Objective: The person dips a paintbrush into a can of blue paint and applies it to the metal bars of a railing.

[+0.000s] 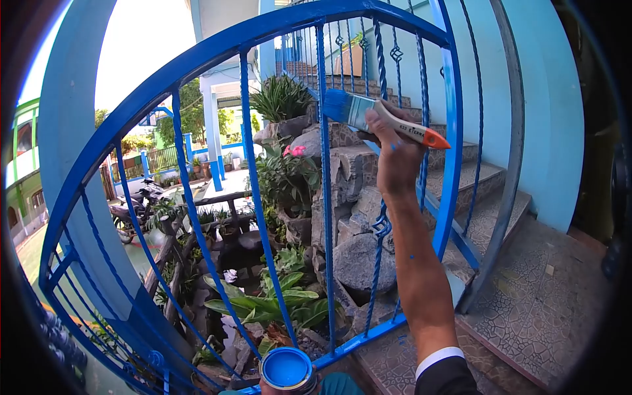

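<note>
My right hand [396, 148] is closed around a paintbrush [395, 120] with a pale wooden handle and an orange tip. Blue paint coats the bristles, which touch or sit right beside a twisted upright bar [324, 158] of the blue metal railing [217, 41]. At the bottom of the view, a paint can [287, 368] full of blue paint stands upright near my lap. Fingers of my left hand [268, 388] show at the can's side, holding it; most of that hand is out of frame. Small blue spots mark my right hand and forearm.
Tiled stairs [484, 174] climb behind the railing at the right, beside a light blue wall [536, 118]. Rocks [363, 263] and leafy plants [283, 299] fill the space beyond the bars. A grey metal post [507, 197] rises at the right. A motorcycle [135, 207] is parked farther left.
</note>
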A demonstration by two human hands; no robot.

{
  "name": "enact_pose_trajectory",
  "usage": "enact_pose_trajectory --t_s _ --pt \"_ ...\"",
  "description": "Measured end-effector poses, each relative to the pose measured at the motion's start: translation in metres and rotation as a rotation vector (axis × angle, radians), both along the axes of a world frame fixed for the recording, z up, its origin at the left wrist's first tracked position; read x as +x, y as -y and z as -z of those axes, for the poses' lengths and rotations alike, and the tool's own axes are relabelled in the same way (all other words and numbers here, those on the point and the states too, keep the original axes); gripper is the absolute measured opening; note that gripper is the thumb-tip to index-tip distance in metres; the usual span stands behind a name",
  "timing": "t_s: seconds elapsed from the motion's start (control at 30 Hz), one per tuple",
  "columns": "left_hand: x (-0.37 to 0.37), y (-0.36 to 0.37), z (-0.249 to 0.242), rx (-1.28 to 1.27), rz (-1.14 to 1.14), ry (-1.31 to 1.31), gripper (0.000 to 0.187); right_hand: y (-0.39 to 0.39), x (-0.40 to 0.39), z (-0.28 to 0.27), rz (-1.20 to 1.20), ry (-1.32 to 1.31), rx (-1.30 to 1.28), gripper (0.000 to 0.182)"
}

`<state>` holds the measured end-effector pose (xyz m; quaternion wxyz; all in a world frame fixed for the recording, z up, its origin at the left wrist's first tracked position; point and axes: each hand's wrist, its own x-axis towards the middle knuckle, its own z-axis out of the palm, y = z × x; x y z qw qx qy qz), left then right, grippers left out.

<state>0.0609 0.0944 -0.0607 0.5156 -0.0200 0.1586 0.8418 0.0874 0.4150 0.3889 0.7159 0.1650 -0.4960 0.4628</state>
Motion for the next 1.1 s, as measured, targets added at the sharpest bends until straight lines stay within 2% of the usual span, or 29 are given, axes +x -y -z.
enact_pose_trajectory --t_s 0.1,0.2,0.23,0.33,0.47,0.6,0.67,0.73,0.77,0.83,0.93,1.03,1.1 --pt "0.0 -0.004 -0.002 -0.025 -0.014 0.035 0.066 0.005 0.004 0.046 0.114 0.051 0.078 0.023" --pt "0.004 -0.005 -0.016 -0.072 -0.041 0.085 0.065 0.002 0.023 0.081 0.051 0.2 0.085 0.014" --pt "0.003 -0.005 -0.016 -0.08 -0.038 0.082 0.064 -0.002 0.027 0.08 0.094 0.206 0.081 0.014" --pt "0.002 -0.004 -0.013 -0.099 -0.03 0.059 0.063 0.003 0.022 0.048 0.13 -0.012 0.044 0.017" --pt "-0.002 -0.006 -0.004 -0.043 -0.013 0.103 0.063 0.005 0.002 0.012 0.422 -0.13 0.276 0.019" --pt "-0.001 -0.003 -0.007 0.02 -0.009 0.036 0.066 0.018 0.009 0.057 0.403 0.104 0.29 0.019" --pt "-0.001 -0.001 -0.008 0.02 -0.002 0.032 0.066 0.009 0.018 0.079 0.418 0.064 0.421 0.018" --pt "0.0 -0.001 -0.009 0.013 0.002 0.03 0.067 0.006 0.017 0.076 0.429 -0.026 0.397 0.018" --pt "0.0 0.001 -0.009 0.004 0.001 0.025 0.067 0.006 0.016 0.07 0.388 -0.027 0.3 0.021" --pt "0.001 0.001 -0.011 -0.001 0.006 0.024 0.067 0.006 0.008 0.04 0.251 -0.07 0.173 0.025" --pt "0.001 0.001 -0.014 -0.001 0.002 0.011 0.068 0.011 -0.01 -0.002 0.201 -0.197 0.121 0.024" --pt "0.001 0.003 -0.014 -0.016 0.007 0.006 0.069 0.025 -0.015 0.01 0.122 -0.031 0.09 0.024" --pt "0.002 0.003 -0.013 -0.026 0.009 0.008 0.069 0.022 -0.01 0.038 0.236 -0.015 0.175 0.024"
